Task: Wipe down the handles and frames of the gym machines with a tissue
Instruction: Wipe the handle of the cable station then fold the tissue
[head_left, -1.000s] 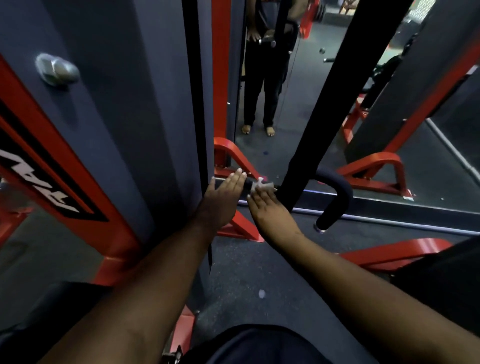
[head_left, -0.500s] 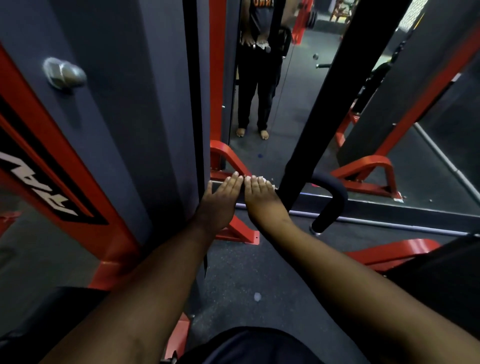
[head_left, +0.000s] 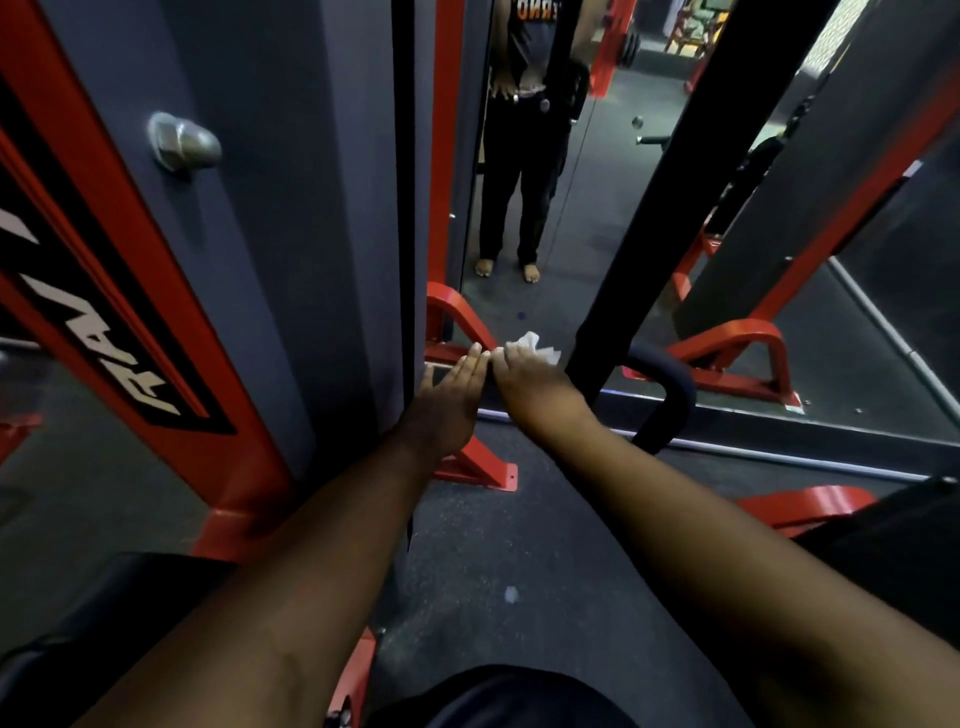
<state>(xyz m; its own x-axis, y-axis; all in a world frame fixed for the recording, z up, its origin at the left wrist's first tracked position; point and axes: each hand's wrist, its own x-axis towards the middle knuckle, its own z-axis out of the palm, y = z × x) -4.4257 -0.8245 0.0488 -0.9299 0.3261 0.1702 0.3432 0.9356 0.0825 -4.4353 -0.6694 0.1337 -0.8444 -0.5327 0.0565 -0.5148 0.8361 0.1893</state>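
while both my arms reach forward, my left hand (head_left: 451, 391) lies flat on the black handle bar (head_left: 670, 395), fingers straight and together, palm down, holding nothing. my right hand (head_left: 530, 382) is just beside it, fingertips of the two hands nearly touching, and it presses the white tissue (head_left: 535, 345) against the same bar; the crumpled paper sticks out past my fingertips. my right fingers look mostly straight over the tissue, though whether they curl under it i cannot tell. the bar runs right and bends down into a padded black curve, behind a slanted black post (head_left: 670, 182).

left of my hands stands the grey and red frame (head_left: 291, 208) of the machine, with a silver bolt head (head_left: 182, 141) on it. a black panel there carries large white letters, cut off and sideways; i cannot read the word. in the mirror (head_left: 597, 249) ahead, orange letters on a dark shirt read partly as "rno", reversed.
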